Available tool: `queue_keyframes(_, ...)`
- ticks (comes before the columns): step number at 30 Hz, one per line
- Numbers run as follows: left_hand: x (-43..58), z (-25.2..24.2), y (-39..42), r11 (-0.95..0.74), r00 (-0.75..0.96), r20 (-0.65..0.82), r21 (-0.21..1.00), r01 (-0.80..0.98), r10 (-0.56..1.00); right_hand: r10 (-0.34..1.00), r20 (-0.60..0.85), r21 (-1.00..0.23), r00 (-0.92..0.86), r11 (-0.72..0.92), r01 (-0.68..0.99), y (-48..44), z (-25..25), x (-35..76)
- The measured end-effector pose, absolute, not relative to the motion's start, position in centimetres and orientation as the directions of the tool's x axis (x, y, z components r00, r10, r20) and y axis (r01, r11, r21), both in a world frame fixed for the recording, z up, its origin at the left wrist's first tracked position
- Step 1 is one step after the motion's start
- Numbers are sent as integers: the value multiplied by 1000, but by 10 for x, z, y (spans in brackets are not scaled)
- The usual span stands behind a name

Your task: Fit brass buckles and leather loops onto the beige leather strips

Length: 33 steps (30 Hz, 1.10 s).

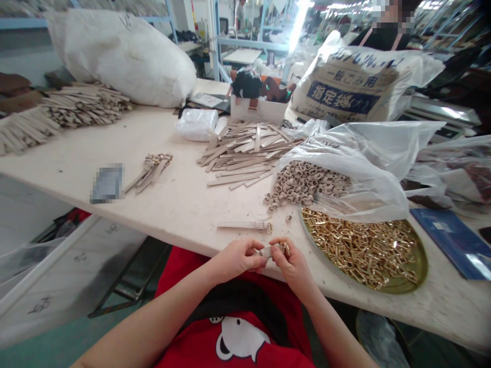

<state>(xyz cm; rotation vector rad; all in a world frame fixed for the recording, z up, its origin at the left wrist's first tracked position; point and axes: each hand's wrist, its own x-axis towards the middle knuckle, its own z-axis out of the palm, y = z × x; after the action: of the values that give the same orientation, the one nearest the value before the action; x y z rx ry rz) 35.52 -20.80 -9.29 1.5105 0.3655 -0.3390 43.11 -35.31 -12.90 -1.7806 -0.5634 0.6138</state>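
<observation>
Probably a strap point(267, 251) between fingers point(254, 262)

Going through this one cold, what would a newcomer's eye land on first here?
Probably the gold buckles heaped in a round tray at the right of the table. Next, the bulging white sack at the upper left. Then, at the table's near edge, the left grip and right grip together on a small beige strap.

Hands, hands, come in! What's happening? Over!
Left hand, right hand: both pinching one beige strap. Gold buckle at right hand. Another strap lies just beyond; nothing seen blocking.
</observation>
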Motion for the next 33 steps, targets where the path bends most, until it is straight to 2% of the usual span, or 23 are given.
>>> queue_keyframes(2,354,-93,-207,139,874,-486,866,480,10,649,-108,-948,753,-295,119,-355,-132,430)
queue_keyframes(4,354,-93,-207,168,872,-488,864,475,43,681,-92,-932,727,-315,177,-357,-132,428)
queue_keyframes(9,356,-89,-207,54,898,-436,899,434,57,765,-62,-892,641,-330,308,-360,-124,430)
queue_keyframes(19,354,-86,-207,43,883,-467,884,466,36,757,-69,-868,650,-367,335,-363,-118,428)
queue_keyframes(25,353,-99,-212,-65,877,-478,875,480,43,846,-112,-805,522,-385,452,-364,-111,431)
queue_keyframes(30,356,-90,-209,-118,914,-397,907,405,84,760,-72,-915,646,-308,260,-358,-118,432)
queue_keyframes(33,358,-83,-204,-176,927,-368,910,375,69,751,-62,-932,658,-280,232,-351,-123,430)
